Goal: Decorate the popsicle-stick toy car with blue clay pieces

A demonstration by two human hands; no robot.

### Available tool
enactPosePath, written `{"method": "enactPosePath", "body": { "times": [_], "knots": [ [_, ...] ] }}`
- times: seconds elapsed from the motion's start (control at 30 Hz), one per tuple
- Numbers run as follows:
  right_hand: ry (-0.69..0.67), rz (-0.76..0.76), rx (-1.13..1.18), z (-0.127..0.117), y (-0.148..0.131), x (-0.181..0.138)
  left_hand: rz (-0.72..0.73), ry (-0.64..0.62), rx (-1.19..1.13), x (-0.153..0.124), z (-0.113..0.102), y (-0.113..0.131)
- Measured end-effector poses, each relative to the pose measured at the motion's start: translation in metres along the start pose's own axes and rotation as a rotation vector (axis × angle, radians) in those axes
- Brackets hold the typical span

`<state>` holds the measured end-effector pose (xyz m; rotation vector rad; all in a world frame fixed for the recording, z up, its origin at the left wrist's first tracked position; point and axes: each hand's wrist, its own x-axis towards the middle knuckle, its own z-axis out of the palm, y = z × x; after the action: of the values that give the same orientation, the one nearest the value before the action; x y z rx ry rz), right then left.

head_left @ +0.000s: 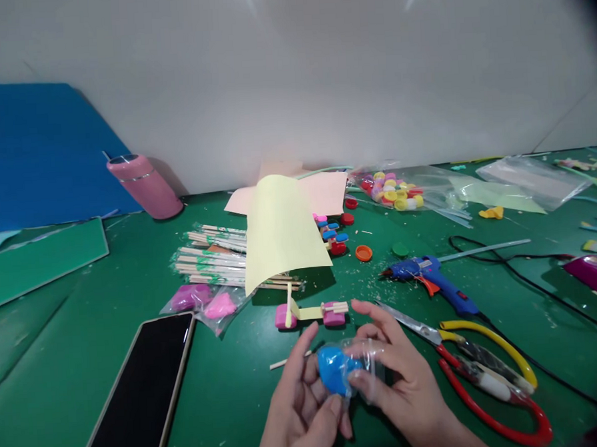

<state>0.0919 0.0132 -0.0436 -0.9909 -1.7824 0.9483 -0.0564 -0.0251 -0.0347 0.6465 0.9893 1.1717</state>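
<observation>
Lump of blue soft material (333, 372), rounded, inside clear plastic wrapper (370, 361), clasped between left hand (298, 413) and right hand (404, 385), both closed on it low over green table mat (228, 400). Wrapper not yet off, so unpacking judged barely begun. Just beyond the grip, small pink-wheeled cart of wooden sticks and yellow paper (310, 313), apparently unfinished; right of the grip, red-and-yellow-handled scissors (434, 336).
</observation>
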Motion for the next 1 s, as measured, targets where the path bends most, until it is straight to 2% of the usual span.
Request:
{"method": "enactPosePath", "body": {
  "times": [0.13, 0.33, 0.43, 0.57, 0.87, 1.0],
  "knots": [
    [0.061, 0.045, 0.026, -0.0017, 0.0013, -0.0012, -0.049, -0.037, 0.043, 0.0071, -0.0044, -0.0014],
    [-0.044, 0.088, 0.073, -0.0026, -0.0005, -0.0003, -0.054, 0.007, 0.085, 0.0084, -0.008, 0.0009],
    [-0.107, 0.11, 0.08, -0.0029, -0.004, 0.0018, -0.049, -0.013, 0.119, 0.0075, -0.0062, 0.0025],
    [-0.146, 0.111, 0.108, -0.0023, -0.0075, 0.0039, -0.073, -0.002, 0.061, 0.0071, -0.0041, 0.0027],
    [-0.087, 0.044, -0.054, 0.0026, -0.0044, -0.0001, -0.114, 0.091, -0.126, 0.0116, -0.0043, 0.0075],
    [-0.053, 0.032, -0.046, 0.003, -0.0022, -0.0012, -0.15, 0.084, -0.121, 0.01, -0.0042, 0.0075]
  ]
}}
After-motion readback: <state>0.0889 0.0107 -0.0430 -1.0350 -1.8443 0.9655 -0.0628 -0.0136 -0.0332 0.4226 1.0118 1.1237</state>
